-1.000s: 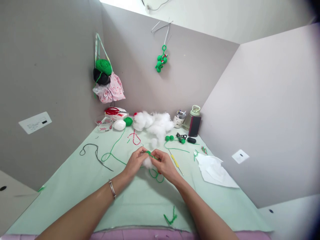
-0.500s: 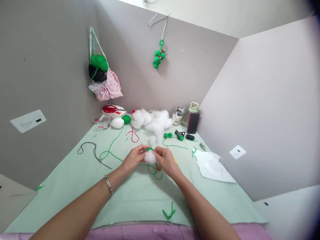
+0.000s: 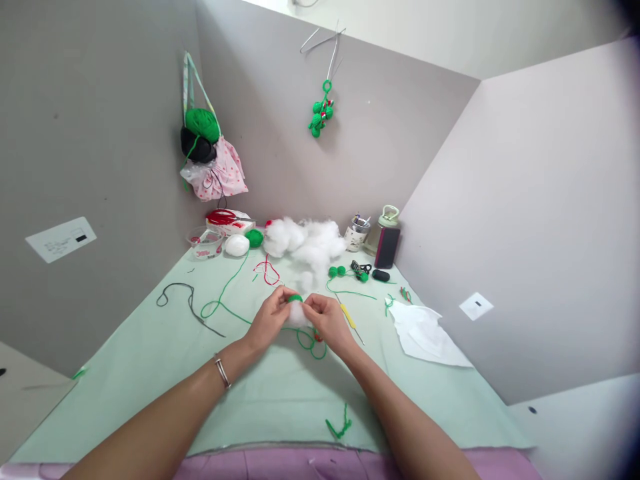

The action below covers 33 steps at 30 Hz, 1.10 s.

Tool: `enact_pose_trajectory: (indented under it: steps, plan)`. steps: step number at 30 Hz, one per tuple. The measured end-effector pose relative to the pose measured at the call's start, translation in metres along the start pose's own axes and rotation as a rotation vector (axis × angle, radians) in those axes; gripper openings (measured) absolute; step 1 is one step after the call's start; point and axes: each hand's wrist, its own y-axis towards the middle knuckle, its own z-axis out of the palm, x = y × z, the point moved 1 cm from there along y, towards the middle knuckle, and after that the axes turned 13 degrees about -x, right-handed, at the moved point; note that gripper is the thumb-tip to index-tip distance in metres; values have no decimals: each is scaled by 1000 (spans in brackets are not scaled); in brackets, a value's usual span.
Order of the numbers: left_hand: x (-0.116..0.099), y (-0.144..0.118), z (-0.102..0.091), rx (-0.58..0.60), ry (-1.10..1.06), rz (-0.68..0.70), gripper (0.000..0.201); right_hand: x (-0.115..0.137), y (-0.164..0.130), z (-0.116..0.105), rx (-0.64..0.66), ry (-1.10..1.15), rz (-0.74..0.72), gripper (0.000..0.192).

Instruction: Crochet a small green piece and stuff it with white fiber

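I have both hands together over the middle of the tabletop (image 3: 150, 360), which is covered by a pale green cloth. My left hand (image 3: 270, 319) is pinched shut on a small green crocheted piece (image 3: 294, 299), and my right hand (image 3: 327, 320) has its fingertips closed on the tuft of white stuffing (image 3: 299, 313) that bulges between the two hands, just under the green piece. How tightly either hand grips I cannot tell.

By my judgement the work is partway. Most of the fluff sits outside the green shell, so the filling looks barely started and the closing not yet done. Two finished green balls (image 3: 337, 271) lie just beyond my right hand, near a big loose pile of stuffing (image 3: 305, 243).

The stuffing is soft, cloudy and shapeless; it should squash easily. The green piece is knobbly yarn work, a small cup or ring as far as I can see. A loop of green yarn (image 3: 310, 347) trails under my hands and a long strand runs off past my left hand towards a green yarn ball (image 3: 255, 237). A slim hook with a yellow handle (image 3: 350, 320) lies just to the right of my right hand, hard and straight.
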Motion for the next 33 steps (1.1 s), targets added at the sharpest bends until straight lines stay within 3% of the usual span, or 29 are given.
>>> enact_pose_trajectory:
  steps: [4,8,15,19,23,27,33]
  plan:
    - [-7,1,-3,54,-23,-23,27,-1,1,-5,-16,-5,18,32]
    - [-5,6,-3,74,-4,-12,29,6,-2,-9,69,15,6,27]
    - [4,6,1,-69,68,6,26,27,-15,-10,153,59,-95,12]
    - [-2,-1,6,-85,24,-63,23,24,-11,-9,131,75,-80,10]
    - [-10,-9,11,-72,-28,-110,14,12,-5,-4,30,61,-31,11]
    - [-16,-11,12,-27,-54,-93,26,5,-4,-3,-35,37,2,18]
    - [-14,-2,5,42,-32,-17,35,4,-1,-13,33,29,17,22]
